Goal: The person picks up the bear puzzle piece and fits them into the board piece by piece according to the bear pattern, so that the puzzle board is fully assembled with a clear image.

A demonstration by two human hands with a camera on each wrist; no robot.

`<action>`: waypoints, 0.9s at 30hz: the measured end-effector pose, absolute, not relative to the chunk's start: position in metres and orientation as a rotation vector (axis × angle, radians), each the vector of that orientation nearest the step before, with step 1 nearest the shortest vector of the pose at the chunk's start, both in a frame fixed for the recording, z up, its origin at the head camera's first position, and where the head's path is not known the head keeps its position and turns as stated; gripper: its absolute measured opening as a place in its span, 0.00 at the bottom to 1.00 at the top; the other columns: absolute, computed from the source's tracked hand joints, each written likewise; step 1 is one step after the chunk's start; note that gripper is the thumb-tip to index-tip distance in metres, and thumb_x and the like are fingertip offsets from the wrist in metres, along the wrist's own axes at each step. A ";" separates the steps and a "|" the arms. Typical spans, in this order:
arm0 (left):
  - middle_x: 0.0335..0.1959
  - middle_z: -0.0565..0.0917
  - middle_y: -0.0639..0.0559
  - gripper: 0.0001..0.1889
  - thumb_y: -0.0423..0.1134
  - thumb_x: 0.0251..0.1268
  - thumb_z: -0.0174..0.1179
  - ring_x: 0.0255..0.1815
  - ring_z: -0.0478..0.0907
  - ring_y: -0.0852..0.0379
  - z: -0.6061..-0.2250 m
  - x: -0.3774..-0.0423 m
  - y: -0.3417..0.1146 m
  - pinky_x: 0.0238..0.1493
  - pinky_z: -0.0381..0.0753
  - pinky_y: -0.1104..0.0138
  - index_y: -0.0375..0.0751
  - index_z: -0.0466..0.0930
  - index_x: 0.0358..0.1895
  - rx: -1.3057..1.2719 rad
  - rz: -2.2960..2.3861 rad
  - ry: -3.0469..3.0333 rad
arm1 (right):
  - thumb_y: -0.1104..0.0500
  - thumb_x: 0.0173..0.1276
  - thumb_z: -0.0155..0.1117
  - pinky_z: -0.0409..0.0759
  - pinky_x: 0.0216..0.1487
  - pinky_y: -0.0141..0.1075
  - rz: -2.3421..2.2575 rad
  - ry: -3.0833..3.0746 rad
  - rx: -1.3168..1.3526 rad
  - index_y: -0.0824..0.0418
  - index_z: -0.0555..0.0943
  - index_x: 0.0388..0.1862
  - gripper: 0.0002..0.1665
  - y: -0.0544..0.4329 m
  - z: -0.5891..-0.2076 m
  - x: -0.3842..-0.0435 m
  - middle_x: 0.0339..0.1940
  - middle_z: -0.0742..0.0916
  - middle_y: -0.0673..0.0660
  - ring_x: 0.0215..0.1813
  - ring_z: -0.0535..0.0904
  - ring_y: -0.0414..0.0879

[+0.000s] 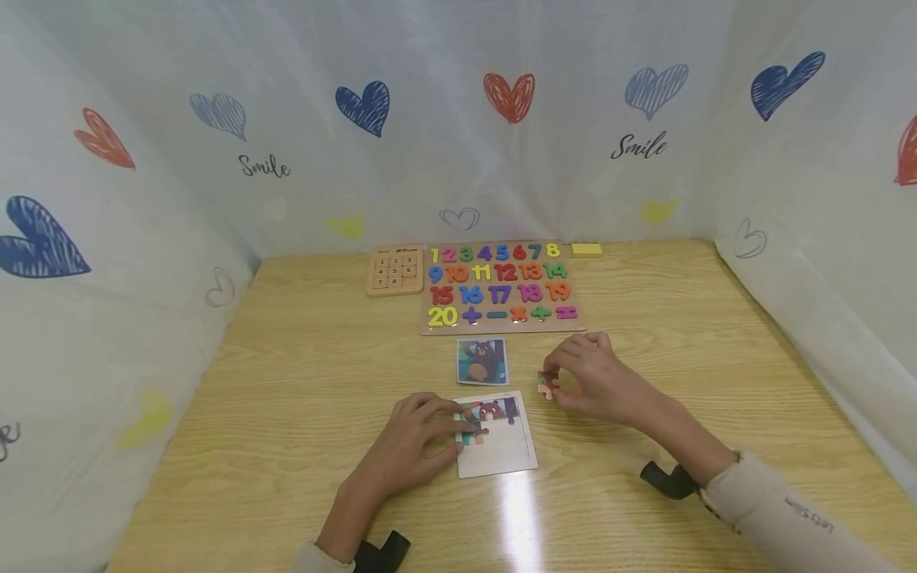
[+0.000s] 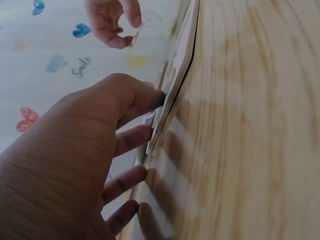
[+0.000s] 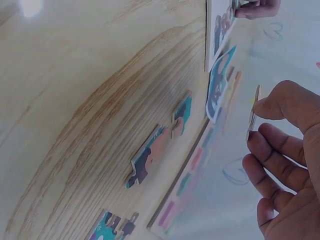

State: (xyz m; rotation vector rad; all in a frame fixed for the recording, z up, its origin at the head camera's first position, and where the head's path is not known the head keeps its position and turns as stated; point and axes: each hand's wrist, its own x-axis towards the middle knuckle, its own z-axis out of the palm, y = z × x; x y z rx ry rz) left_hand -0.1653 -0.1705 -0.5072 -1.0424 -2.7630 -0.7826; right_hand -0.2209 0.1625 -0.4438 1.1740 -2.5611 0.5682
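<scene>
A square puzzle board lies on the table, its upper and left parts filled with bear-picture pieces. My left hand rests at its left side, the fairly straight fingertips touching the board and the pieces there. Right of the board, my right hand pinches a puzzle piece between thumb and fingers, raised off the table. That piece appears edge-on in the right wrist view. Several loose puzzle pieces lie on the table there; in the head view the right hand hides them. Behind the board is a bear picture card.
A number board with coloured numerals lies farther back. Left of it sits a wooden sliding number puzzle, and right of it a small yellow block. A heart-patterned curtain encloses the wooden table.
</scene>
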 end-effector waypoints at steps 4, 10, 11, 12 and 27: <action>0.61 0.79 0.62 0.13 0.51 0.70 0.60 0.65 0.66 0.54 -0.507 -0.165 -0.171 0.65 0.63 0.47 0.66 0.86 0.55 -1.046 -0.783 -2.757 | 0.57 0.54 0.77 0.58 0.45 0.43 0.573 -2.557 1.179 0.54 0.82 0.34 0.11 0.160 -0.444 -0.220 0.33 0.83 0.44 0.44 0.76 0.43; 0.60 0.79 0.62 0.13 0.51 0.70 0.61 0.65 0.67 0.54 -0.508 -0.166 -0.171 0.65 0.62 0.47 0.66 0.85 0.55 -1.049 -0.818 -2.746 | 0.58 0.55 0.75 0.63 0.49 0.48 0.551 -2.563 1.180 0.53 0.83 0.34 0.10 0.156 -0.443 -0.218 0.35 0.84 0.44 0.46 0.77 0.44; 0.60 0.79 0.62 0.13 0.50 0.70 0.61 0.66 0.66 0.54 -0.508 -0.166 -0.171 0.65 0.62 0.47 0.67 0.85 0.55 -1.049 -0.823 -2.746 | 0.58 0.55 0.75 0.63 0.50 0.48 0.550 -2.566 1.178 0.53 0.83 0.35 0.10 0.156 -0.443 -0.217 0.35 0.84 0.44 0.46 0.78 0.45; 0.60 0.78 0.63 0.13 0.50 0.70 0.61 0.66 0.66 0.54 -0.508 -0.166 -0.171 0.65 0.62 0.47 0.67 0.85 0.55 -1.048 -0.824 -2.747 | 0.58 0.55 0.75 0.63 0.50 0.49 0.548 -2.570 1.177 0.53 0.83 0.35 0.10 0.155 -0.444 -0.217 0.36 0.84 0.44 0.47 0.78 0.45; 0.61 0.78 0.64 0.13 0.51 0.70 0.60 0.66 0.66 0.55 -0.508 -0.165 -0.171 0.65 0.62 0.48 0.69 0.85 0.55 -1.030 -0.798 -2.755 | 0.57 0.56 0.75 0.64 0.51 0.48 0.561 -2.552 1.219 0.54 0.83 0.36 0.10 0.145 -0.445 -0.211 0.37 0.84 0.45 0.46 0.77 0.44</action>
